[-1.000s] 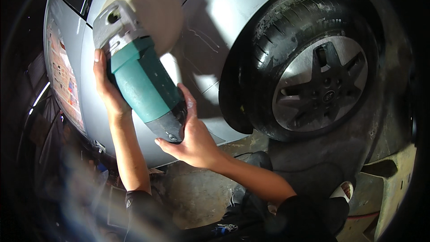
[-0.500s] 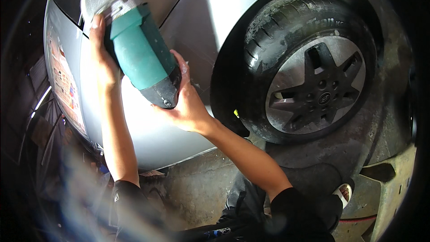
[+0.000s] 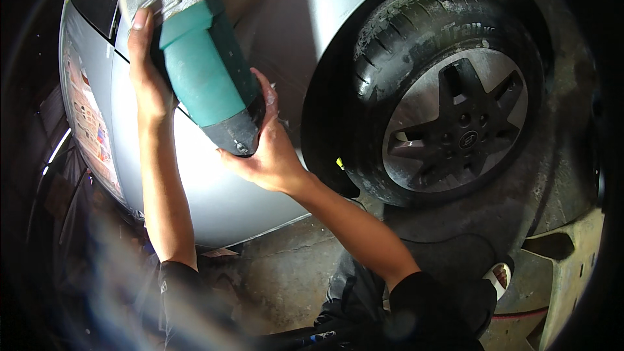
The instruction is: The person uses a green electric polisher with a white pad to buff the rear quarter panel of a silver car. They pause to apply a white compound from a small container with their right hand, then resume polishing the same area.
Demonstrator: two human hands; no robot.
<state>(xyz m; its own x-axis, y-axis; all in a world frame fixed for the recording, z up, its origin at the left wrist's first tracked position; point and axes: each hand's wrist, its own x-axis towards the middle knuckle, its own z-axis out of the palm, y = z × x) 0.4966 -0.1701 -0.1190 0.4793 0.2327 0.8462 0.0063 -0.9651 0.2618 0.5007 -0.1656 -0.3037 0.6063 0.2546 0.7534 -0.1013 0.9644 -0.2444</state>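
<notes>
Both of my hands are on a green angle polisher (image 3: 200,71) with a silver metal head and a black rear end. My left hand (image 3: 148,78) grips its left side near the head, thumb pointing up along it. Lower down, my right hand (image 3: 273,156) wraps the black rear end from below and the right. White residue marks the fingers of that hand. The polisher is tilted in front of the car's grey body panel (image 3: 214,201). Its working face is hidden, so I cannot tell whether it touches the panel.
Right of the polisher stands a car wheel (image 3: 465,123) with a dusty tyre in its arch. A dark cable (image 3: 455,237) curves over the concrete floor (image 3: 286,266). A foot in a white sandal (image 3: 499,279) and a pale panel with cutouts (image 3: 572,273) are at the lower right.
The polisher and my left hand have shifted slightly upward in view, while the car and wheel sit a little farther left. Both hands keep their grip.
</notes>
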